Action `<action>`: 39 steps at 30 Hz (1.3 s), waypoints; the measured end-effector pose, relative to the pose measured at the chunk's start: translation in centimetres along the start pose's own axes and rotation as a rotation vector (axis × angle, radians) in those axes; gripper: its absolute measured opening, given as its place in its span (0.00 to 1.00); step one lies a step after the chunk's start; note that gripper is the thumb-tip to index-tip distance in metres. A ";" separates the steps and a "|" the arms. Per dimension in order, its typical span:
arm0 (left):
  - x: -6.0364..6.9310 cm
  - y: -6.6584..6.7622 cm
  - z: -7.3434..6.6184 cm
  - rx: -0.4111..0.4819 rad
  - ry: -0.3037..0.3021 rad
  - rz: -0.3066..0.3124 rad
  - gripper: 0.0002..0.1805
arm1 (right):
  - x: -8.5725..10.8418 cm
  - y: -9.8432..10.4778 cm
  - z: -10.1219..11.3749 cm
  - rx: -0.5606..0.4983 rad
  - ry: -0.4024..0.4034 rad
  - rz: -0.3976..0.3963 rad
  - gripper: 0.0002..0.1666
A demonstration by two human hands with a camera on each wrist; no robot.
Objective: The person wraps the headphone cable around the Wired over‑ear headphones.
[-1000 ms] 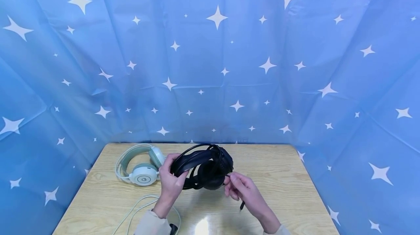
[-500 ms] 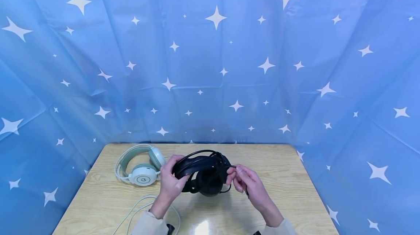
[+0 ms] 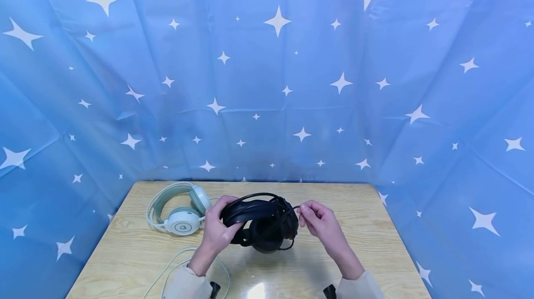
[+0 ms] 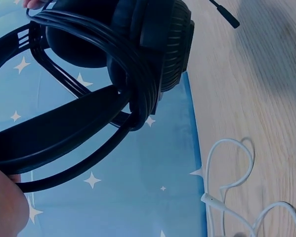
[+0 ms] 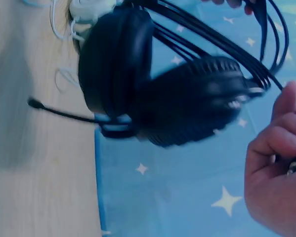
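A black over-ear headset (image 3: 267, 236) is held up over the table. My left hand (image 3: 219, 232) grips its padded headband (image 4: 63, 126), thumb on the near side. Several turns of black cable (image 4: 105, 37) loop round the headband and ear cup. At the right ear cup (image 5: 192, 101), my right hand (image 3: 327, 229) pinches a strand of this cable between thumb and finger. In the right wrist view, its other fingers curl over a small dark piece with a metallic tip (image 5: 293, 168), mostly hidden. The microphone boom (image 5: 63, 112) sticks out from an ear cup.
A white and green headset (image 3: 182, 224) lies at the table's back left. Its pale cable (image 3: 171, 266) loops over the front left of the wooden table (image 3: 354, 252). Behind the table hangs a blue curtain (image 3: 267, 72) with white stars.
My right hand has moved up and slightly right, drawing the cable strand away from the ear cup. The black headset has sunk slightly, still in my left hand.
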State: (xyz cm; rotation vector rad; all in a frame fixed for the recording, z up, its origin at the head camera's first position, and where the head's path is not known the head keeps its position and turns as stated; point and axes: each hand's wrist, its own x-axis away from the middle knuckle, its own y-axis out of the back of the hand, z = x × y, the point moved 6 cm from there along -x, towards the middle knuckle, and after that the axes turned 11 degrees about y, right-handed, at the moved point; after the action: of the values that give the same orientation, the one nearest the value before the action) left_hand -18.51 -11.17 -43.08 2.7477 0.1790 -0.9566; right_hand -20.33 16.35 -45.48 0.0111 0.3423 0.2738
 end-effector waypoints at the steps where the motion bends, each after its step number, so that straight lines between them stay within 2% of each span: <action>1: 0.0 0.0 0.0 -0.001 0.002 0.011 0.22 | -0.1 0.3 0.1 0.044 -0.013 -0.012 0.19; 3: -0.1 0.0 0.0 0.000 0.004 0.033 0.22 | -0.4 0.7 0.3 0.155 -0.019 -0.021 0.15; 7: -0.3 0.0 0.2 0.006 0.022 0.085 0.22 | -1.1 1.2 1.0 0.359 0.022 -0.005 0.11; 11: -0.5 0.2 0.7 0.049 0.078 0.167 0.23 | -1.6 1.2 1.5 0.449 0.097 0.053 0.07; 14: -0.8 0.5 1.3 0.111 0.144 0.250 0.23 | -1.9 0.9 2.0 0.509 0.226 0.151 0.04; 17: -1.2 0.8 1.7 0.154 0.193 0.325 0.22 | -2.0 0.4 2.5 0.589 0.398 0.265 0.08; 19: -1.4 0.9 1.8 0.162 0.209 0.364 0.22 | -2.0 0.0 2.7 0.678 0.513 0.309 0.09; 22: -1.6 1.0 1.7 0.157 0.211 0.410 0.21 | -2.0 -0.4 2.9 0.849 0.664 0.307 0.07; 24: -1.6 0.9 1.6 0.161 0.218 0.431 0.20 | -2.0 -0.6 3.1 0.954 0.748 0.275 0.12; 26: -1.6 0.9 1.5 0.171 0.226 0.438 0.20 | -1.9 -0.9 3.1 1.017 0.803 0.249 0.19; 28: -1.5 0.8 1.4 0.191 0.238 0.438 0.20 | -1.9 -1.2 3.1 1.039 0.837 0.239 0.22; 32: -1.6 0.4 1.1 0.197 0.228 0.440 0.19 | -1.7 -2.0 3.0 0.999 0.852 0.271 0.13; 35: -1.6 -0.1 0.9 0.168 0.215 0.449 0.20 | -1.6 -2.4 3.0 0.936 0.813 0.310 0.15; 39: -1.6 -0.7 0.7 0.137 0.227 0.460 0.20 | -1.4 -3.0 3.1 0.814 0.706 0.356 0.20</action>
State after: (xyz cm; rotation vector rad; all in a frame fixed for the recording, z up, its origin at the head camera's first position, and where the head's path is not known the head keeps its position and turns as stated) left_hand -20.32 -10.72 -42.70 2.8222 -0.4789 -0.5522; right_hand -19.76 13.16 -42.22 0.7982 1.1422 0.4721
